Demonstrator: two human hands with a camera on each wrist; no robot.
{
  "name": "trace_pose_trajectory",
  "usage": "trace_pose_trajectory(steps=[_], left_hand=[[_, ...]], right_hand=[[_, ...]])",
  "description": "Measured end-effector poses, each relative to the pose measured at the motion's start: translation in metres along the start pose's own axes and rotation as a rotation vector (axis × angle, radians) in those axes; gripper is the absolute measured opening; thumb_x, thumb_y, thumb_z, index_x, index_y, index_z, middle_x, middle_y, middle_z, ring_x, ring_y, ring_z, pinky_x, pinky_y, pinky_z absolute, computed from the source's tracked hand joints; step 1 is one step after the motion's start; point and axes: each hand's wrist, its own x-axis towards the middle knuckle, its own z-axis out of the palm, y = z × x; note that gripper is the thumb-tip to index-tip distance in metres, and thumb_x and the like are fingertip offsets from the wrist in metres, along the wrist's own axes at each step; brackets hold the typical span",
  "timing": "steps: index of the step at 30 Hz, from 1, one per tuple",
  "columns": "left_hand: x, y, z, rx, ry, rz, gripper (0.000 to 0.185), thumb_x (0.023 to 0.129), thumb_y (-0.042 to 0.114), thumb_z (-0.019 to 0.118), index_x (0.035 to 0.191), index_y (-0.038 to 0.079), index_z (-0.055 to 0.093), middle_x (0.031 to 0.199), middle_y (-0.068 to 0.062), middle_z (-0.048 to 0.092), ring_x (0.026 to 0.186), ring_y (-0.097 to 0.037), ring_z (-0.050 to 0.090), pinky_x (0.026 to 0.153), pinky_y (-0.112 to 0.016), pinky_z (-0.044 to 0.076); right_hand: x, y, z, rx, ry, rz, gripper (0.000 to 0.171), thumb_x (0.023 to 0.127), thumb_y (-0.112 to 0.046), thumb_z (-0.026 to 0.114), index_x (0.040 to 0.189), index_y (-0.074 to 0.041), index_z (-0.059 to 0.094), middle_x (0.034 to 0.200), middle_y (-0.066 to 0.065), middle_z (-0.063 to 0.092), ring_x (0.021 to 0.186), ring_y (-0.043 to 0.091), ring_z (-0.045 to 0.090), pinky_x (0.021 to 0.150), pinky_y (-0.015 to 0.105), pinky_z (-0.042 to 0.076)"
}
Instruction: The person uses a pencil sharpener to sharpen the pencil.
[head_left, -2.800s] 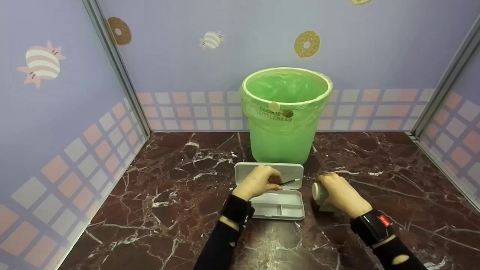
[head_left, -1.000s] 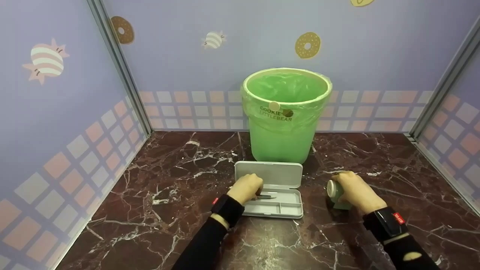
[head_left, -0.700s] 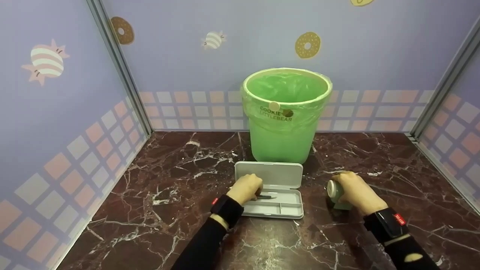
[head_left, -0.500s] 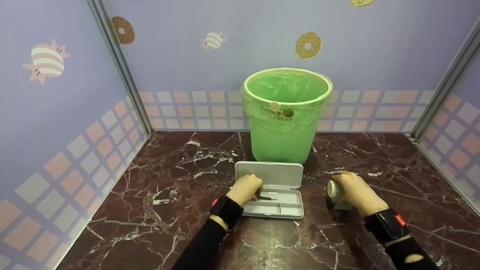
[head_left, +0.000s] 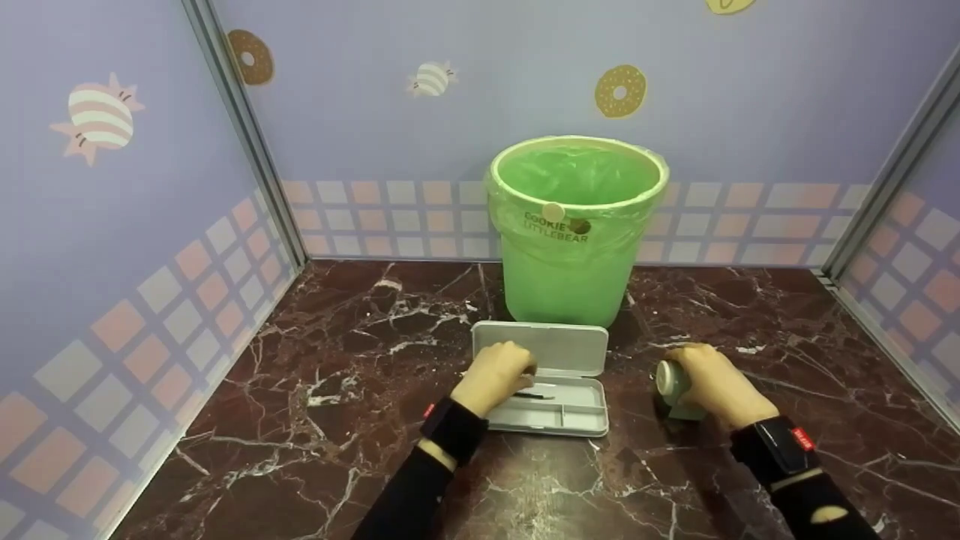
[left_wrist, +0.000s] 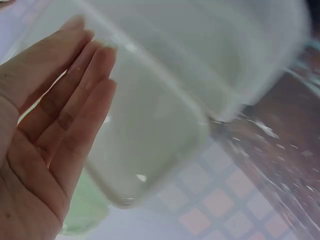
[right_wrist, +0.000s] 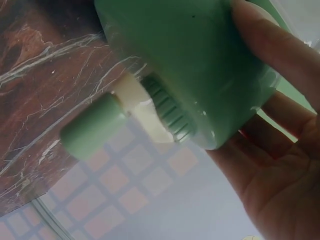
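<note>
Just over the left side of an open pale grey pencil case (head_left: 570,351) is my left hand (head_left: 491,377). In the left wrist view its fingers (left_wrist: 75,130) are nearly straight and hold nothing. A dark pencil (head_left: 535,396) lies in the case's long rear compartment, partly hidden by the hand, its point to the right. My right hand (head_left: 716,382) grips a green crank pencil sharpener (head_left: 682,409) on the table, to the right of the case. Its crank handle (right_wrist: 95,125) shows in the right wrist view, with thumb and fingers around the green body.
Behind the pencil case stands a green trash bin (head_left: 566,277) lined with a clear bag. The dark marbled table (head_left: 360,450) is bounded by patterned panels (head_left: 390,135) at the back and both sides.
My left hand has lowered the pencil into the case, let it go and risen slightly. Earlier, the right hand and the sharpener shifted a little to the right.
</note>
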Motion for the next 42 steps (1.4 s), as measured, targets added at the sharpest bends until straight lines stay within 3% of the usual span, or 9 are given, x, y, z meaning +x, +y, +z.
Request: trace_pose_trajectory(steps=[5,7,10,17,23,28,32,37,42], left_hand=[[0.005,0.02,-0.011,-0.104,0.041,0.034,0.016,0.085,0.027,0.075,0.093,0.013,0.074,0.092,0.001,0.075,0.084,-0.017,0.071,0.075,-0.031,0.058],[0.007,0.028,-0.012,-0.123,0.049,0.049,0.017,0.085,0.028,0.075,0.094,0.013,0.074,0.093,0.001,0.075,0.085,-0.015,0.071,0.076,-0.029,0.058],[0.01,0.039,-0.011,-0.126,0.048,0.055,0.018,0.087,0.03,0.074,0.097,0.015,0.074,0.095,0.003,0.075,0.086,-0.012,0.07,0.077,-0.026,0.057],[0.018,0.064,-0.002,-0.169,0.087,0.071,0.033,0.086,0.037,0.074,0.107,0.012,0.07,0.1,0.0,0.074,0.088,-0.013,0.07,0.079,-0.022,0.056],[0.026,0.087,0.007,-0.09,0.173,0.052,0.059,0.081,0.051,0.074,0.123,0.011,0.066,0.115,-0.003,0.072,0.098,-0.018,0.071,0.084,-0.027,0.057],[0.032,0.103,0.017,-0.015,0.191,0.003,0.072,0.076,0.057,0.076,0.128,0.009,0.063,0.118,-0.002,0.071,0.101,-0.016,0.07,0.084,-0.026,0.058],[0.036,0.111,0.024,-0.058,0.198,-0.041,0.073,0.072,0.054,0.081,0.127,0.01,0.062,0.119,-0.001,0.071,0.1,-0.016,0.071,0.083,-0.025,0.058],[0.04,0.113,0.028,-0.158,0.227,-0.084,0.06,0.072,0.045,0.085,0.118,0.012,0.065,0.109,0.0,0.073,0.09,-0.017,0.072,0.077,-0.026,0.058],[0.041,0.104,0.028,-0.279,0.249,-0.055,0.056,0.073,0.036,0.085,0.118,0.008,0.066,0.107,-0.004,0.074,0.091,-0.017,0.072,0.079,-0.023,0.057]], right_hand=[[0.001,0.001,-0.002,0.019,-0.033,0.041,0.049,0.052,0.001,0.084,0.098,-0.001,0.067,0.088,0.011,0.07,0.082,0.031,0.063,0.079,0.051,0.053],[0.002,0.001,-0.003,0.01,-0.03,0.054,0.043,0.053,-0.001,0.084,0.093,-0.001,0.067,0.084,0.01,0.069,0.079,0.03,0.062,0.076,0.05,0.053],[0.005,0.0,-0.006,0.0,-0.025,0.074,0.031,0.057,-0.001,0.081,0.083,-0.004,0.066,0.078,0.007,0.067,0.073,0.027,0.062,0.069,0.046,0.053],[0.01,-0.017,-0.017,-0.027,0.011,0.194,0.033,0.068,-0.014,0.085,0.087,0.004,0.065,0.079,0.016,0.066,0.071,0.032,0.062,0.062,0.047,0.052],[0.014,-0.037,-0.027,-0.042,0.096,0.265,0.034,0.07,-0.025,0.082,0.076,0.003,0.063,0.072,0.017,0.065,0.059,0.032,0.061,0.053,0.045,0.049],[0.018,-0.052,-0.035,-0.021,0.111,0.324,0.041,0.071,-0.035,0.082,0.069,-0.001,0.06,0.069,0.017,0.062,0.058,0.034,0.062,0.05,0.045,0.048],[0.021,-0.06,-0.038,-0.024,0.119,0.351,0.045,0.071,-0.04,0.082,0.065,-0.004,0.057,0.066,0.015,0.061,0.056,0.031,0.059,0.046,0.042,0.045],[0.022,-0.065,-0.037,-0.027,0.149,0.348,0.046,0.071,-0.041,0.081,0.061,-0.006,0.054,0.063,0.013,0.058,0.052,0.027,0.054,0.045,0.04,0.043],[0.02,-0.066,-0.036,-0.001,0.181,0.325,0.048,0.077,-0.042,0.079,0.058,-0.007,0.054,0.059,0.008,0.055,0.051,0.023,0.051,0.045,0.037,0.041]])
